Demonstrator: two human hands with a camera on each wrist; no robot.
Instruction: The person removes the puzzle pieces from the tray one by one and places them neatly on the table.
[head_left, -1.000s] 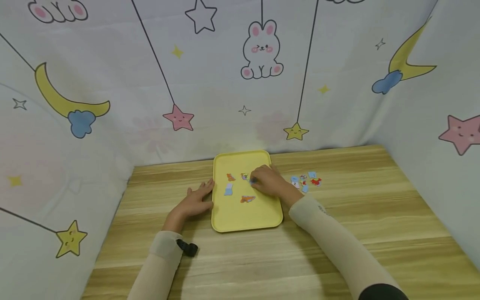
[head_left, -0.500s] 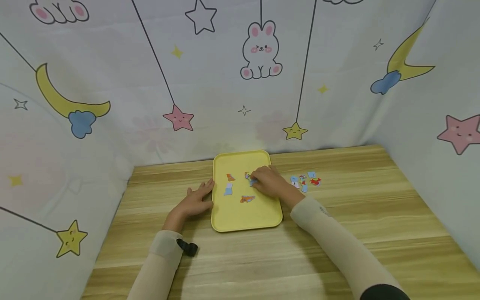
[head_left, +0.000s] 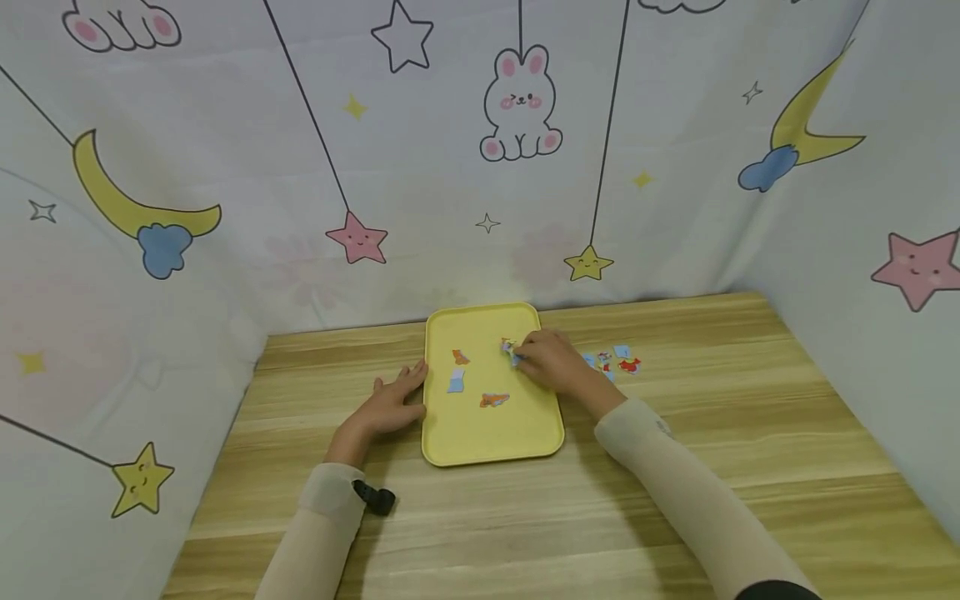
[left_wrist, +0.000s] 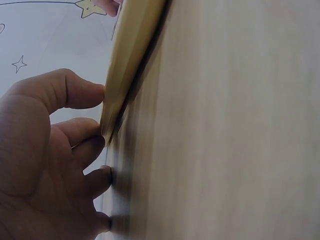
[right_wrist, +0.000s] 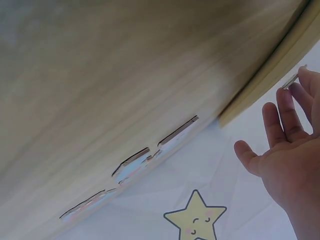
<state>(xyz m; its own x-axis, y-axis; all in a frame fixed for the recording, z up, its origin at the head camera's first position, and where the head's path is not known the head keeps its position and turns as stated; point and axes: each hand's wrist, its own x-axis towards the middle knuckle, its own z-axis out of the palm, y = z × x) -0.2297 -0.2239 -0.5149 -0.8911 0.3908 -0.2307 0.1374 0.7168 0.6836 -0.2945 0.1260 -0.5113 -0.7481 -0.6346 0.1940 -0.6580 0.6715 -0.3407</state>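
Observation:
A yellow tray [head_left: 487, 437] lies on the table. My left hand [head_left: 386, 406] rests at its left edge, fingers extended; in the left wrist view the thumb and fingertips touch the tray's rim [left_wrist: 122, 60]. Above the tray's right half, my right hand [head_left: 553, 362] pinches a small flat puzzle piece [right_wrist: 294, 79] between thumb and fingers. A multicoloured puzzle piece [head_left: 508, 343] shows at those fingertips; whether it is joined to the pinched one I cannot tell. Also in the tray are an orange piece [head_left: 461, 357], a blue-and-white piece [head_left: 456, 382] and a longer orange piece [head_left: 494, 400].
Several loose puzzle pieces [head_left: 628, 365] lie on the wooden table [head_left: 720, 417] right of the tray, partly hidden by my right wrist. A white patterned cloth [head_left: 435, 183] hangs behind the table and along both sides.
My right hand has shifted a little to the right, and the colourful pieces at its fingertips have moved the same way. The left hand and the tray have stayed in place.

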